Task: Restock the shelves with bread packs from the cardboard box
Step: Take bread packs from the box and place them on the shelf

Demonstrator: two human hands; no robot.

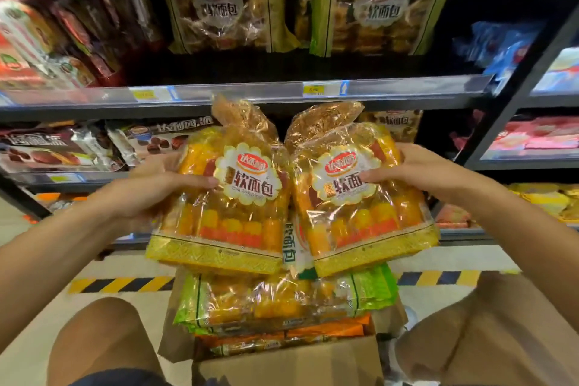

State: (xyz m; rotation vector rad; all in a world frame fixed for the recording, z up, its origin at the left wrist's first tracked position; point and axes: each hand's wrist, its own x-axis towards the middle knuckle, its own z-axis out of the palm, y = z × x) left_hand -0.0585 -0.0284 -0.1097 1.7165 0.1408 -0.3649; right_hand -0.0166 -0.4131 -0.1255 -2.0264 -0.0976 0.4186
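While two yellow bread packs are held up side by side in front of the shelves, each is gripped by one of the hands. The left hand (163, 188) is closed on the left yellow bread pack (225, 197), thumb across its front near the round label, and the right hand (416, 171) is closed on the right yellow bread pack (360, 197) in the same way. The inner edges of the two packs touch, and a further pack is seen edge-on between them. Both are held above the cardboard box (288, 363), which stands open on the floor, near, between the person's knees. Inside the box, a green-edged bread pack (282, 301) lies flat on top, with orange packs (313, 330) stacked beneath it. On the far upper shelf (250, 92), two green-edged bread packs (376, 9) stand upright side by side, with dark red packs to their left. On the middle shelf, chocolate pie packs (109, 147) lie at the left, and another bread pack (391, 125) is partly hidden behind the held ones.
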